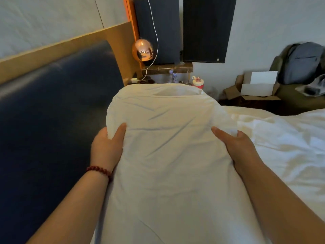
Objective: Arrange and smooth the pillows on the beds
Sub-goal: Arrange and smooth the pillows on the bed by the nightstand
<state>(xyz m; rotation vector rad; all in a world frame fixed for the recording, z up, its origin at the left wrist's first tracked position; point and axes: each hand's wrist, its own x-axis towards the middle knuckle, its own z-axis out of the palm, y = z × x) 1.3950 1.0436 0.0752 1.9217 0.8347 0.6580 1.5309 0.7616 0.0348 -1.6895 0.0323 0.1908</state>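
Note:
A large white pillow (167, 138) fills the middle of the head view, its long side running away from me along the headboard. My left hand (105, 147) grips its left edge, thumb on top and fingers hidden underneath. Opposite it, my right hand (237, 147) grips the right edge the same way, thumb lying on the top face. A red bead bracelet sits on my left wrist. The pillow's near end runs out of the bottom of the frame.
A dark blue padded headboard (52, 111) with a wooden frame stands at the left. White rumpled bedding (281, 147) spreads to the right. Beyond the pillow are a copper ball lamp (142, 50), a nightstand with bottles (173, 76), cardboard boxes (255, 88) and a backpack (302, 62).

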